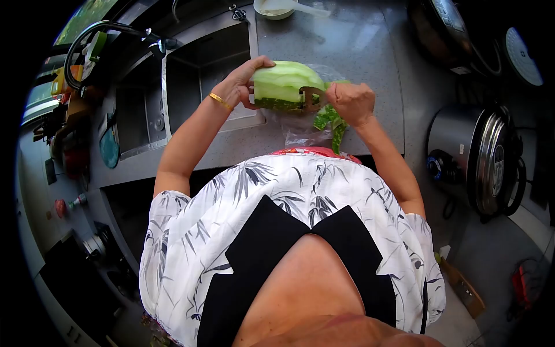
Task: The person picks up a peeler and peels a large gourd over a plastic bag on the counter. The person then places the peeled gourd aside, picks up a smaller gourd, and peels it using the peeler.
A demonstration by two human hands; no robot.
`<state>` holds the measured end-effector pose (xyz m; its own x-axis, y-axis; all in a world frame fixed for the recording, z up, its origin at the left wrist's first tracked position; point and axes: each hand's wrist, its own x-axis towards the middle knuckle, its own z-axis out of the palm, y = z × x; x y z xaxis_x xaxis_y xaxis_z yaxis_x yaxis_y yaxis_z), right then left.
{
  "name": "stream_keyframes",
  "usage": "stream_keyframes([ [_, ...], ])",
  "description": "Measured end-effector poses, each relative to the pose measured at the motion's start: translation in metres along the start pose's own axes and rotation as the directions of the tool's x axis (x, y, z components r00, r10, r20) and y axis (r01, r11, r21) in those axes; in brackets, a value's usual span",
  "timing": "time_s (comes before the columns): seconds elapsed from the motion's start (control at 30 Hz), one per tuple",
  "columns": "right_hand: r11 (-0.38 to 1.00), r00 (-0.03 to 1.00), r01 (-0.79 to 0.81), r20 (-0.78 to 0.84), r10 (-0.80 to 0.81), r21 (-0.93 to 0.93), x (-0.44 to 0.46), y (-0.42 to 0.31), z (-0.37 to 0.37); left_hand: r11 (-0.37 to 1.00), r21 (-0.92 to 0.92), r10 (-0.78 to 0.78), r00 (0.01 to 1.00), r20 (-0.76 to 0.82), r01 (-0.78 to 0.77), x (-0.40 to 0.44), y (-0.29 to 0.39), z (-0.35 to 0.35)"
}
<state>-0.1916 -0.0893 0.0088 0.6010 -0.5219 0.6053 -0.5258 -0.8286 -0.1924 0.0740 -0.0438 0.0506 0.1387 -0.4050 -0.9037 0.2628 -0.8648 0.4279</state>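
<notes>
A large green squash (286, 75) lies above the counter, its upper side peeled pale and dark mottled skin left along the lower side. My left hand (245, 81) is closed around its left end, thumb below and fingers on top. In the fist of my right hand (352, 104) is a peeler (313, 98), with its head against the squash's right side. Strips of green peel (332, 122) hang below my right hand. Under the squash lies a clear plastic bag (306, 136), partly hidden.
A double steel sink (202, 69) with a black faucet (110, 26) is on the left. A bowl (274, 13) with a white spoon stands at the counter's back. To the right are a steel electric cooker (462, 139) and another dark appliance (442, 29).
</notes>
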Motion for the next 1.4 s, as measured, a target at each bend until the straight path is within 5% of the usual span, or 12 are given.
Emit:
stream_keyframes([
  [0.17, 0.999, 1.000, -0.012, 0.005, 0.012, 0.038, -0.038, 0.030, 0.024, 0.995, 0.034, 0.097, 0.993, -0.072, -0.095, -0.027, -0.005, 0.023],
  [0.27, 0.982, 0.964, -0.102, 0.227, 0.138, -0.161, -0.077, 0.065, 0.034, 0.995, 0.021, 0.096, 0.995, -0.019, -0.095, 0.001, -0.004, 0.005],
  [0.37, 0.981, 0.984, 0.022, 0.176, 0.013, -0.195, -0.049, 0.042, 0.010, 0.994, 0.010, 0.103, 0.990, 0.091, -0.104, 0.027, -0.013, -0.010],
  [0.57, 0.935, 0.909, -0.351, 0.222, 0.353, -0.051, -0.058, 0.046, -0.001, 0.937, -0.092, 0.349, 0.920, 0.177, -0.338, 0.010, -0.038, -0.017],
  [0.67, 0.828, 0.871, -0.482, 0.256, 0.419, 0.287, -0.041, 0.030, 0.003, 0.919, -0.150, 0.394, 0.877, 0.276, -0.366, -0.016, -0.052, -0.017],
  [0.77, 0.103, 0.428, -0.891, 0.740, 0.519, 0.442, -0.009, -0.010, 0.003, 0.956, -0.058, 0.294, 0.928, 0.229, -0.289, -0.027, -0.067, -0.023],
  [0.93, 0.077, 0.227, -0.973, 0.856, 0.464, 0.216, -0.005, -0.029, 0.008, 0.857, -0.270, 0.498, 0.839, 0.218, -0.438, -0.036, -0.080, -0.003],
  [1.03, -0.010, 0.205, -0.971, 0.859, 0.469, 0.238, -0.007, -0.037, -0.001, 0.833, -0.151, 0.549, 0.828, 0.116, -0.532, -0.053, -0.078, 0.011],
  [1.17, -0.120, 0.265, -0.924, 0.836, 0.480, 0.362, 0.000, -0.044, -0.006, 0.617, 0.186, 0.772, 0.634, 0.047, -0.765, -0.045, -0.084, 0.003],
  [1.23, -0.218, 0.274, -0.886, 0.840, 0.468, 0.410, 0.005, -0.046, 0.002, 0.443, 0.447, 0.858, 0.512, 0.040, -0.777, -0.063, -0.072, 0.003],
  [1.37, -0.376, 0.184, -0.858, 0.893, 0.410, 0.350, 0.007, -0.034, 0.032, 0.220, 0.640, 0.909, 0.393, 0.140, -0.736, -0.069, -0.062, 0.006],
  [1.4, -0.146, 0.311, -0.894, 0.821, 0.480, 0.424, 0.001, -0.030, 0.041, 0.209, 0.670, 0.909, 0.394, 0.135, -0.712, -0.064, -0.064, 0.009],
])
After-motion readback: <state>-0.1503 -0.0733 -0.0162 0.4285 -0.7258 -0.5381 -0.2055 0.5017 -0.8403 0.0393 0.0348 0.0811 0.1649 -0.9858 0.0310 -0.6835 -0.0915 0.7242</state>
